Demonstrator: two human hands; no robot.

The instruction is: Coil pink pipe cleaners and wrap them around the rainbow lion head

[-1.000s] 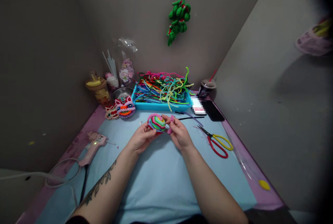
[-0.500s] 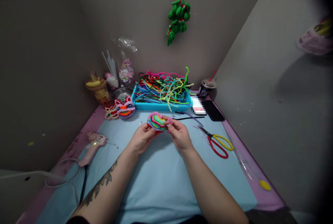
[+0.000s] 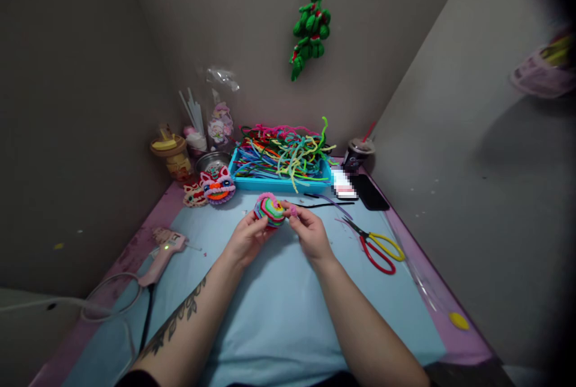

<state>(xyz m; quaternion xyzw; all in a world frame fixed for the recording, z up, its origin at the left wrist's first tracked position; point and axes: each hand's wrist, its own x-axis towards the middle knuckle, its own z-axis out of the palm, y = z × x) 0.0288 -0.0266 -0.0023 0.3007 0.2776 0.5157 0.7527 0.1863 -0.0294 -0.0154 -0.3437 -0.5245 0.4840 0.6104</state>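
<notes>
At the centre of the frame both hands meet over a small round piece coiled from coloured pipe cleaners [image 3: 270,209]. The left hand [image 3: 246,238] cups it from below and the left, its grip closed on the rim. The right hand [image 3: 309,232] pinches a fuzzy pink pipe-cleaner end [image 3: 292,210] against the coil's right edge — a narrow fingertip grip.

By the look of it, the step in hand is laying the pink strand round the outside of the coil. The next move seems to call for a steady hold from the left hand while the right feeds the strand tight along the rim.

Above the hands, a blue tray [image 3: 281,183] heaped with loose pipe cleaners sits at the back of the desk [image 3: 279,315]. To its left lie two finished lion-face pieces [image 3: 211,188]. Red-and-yellow scissors [image 3: 377,245] rest right of centre, near the right wrist but apart from it. A pink glue gun [image 3: 162,250] lies at the lower left, its cord trailing off — neither crowds the hands. A green figure [image 3: 310,26] hangs on the wall at the top.
</notes>
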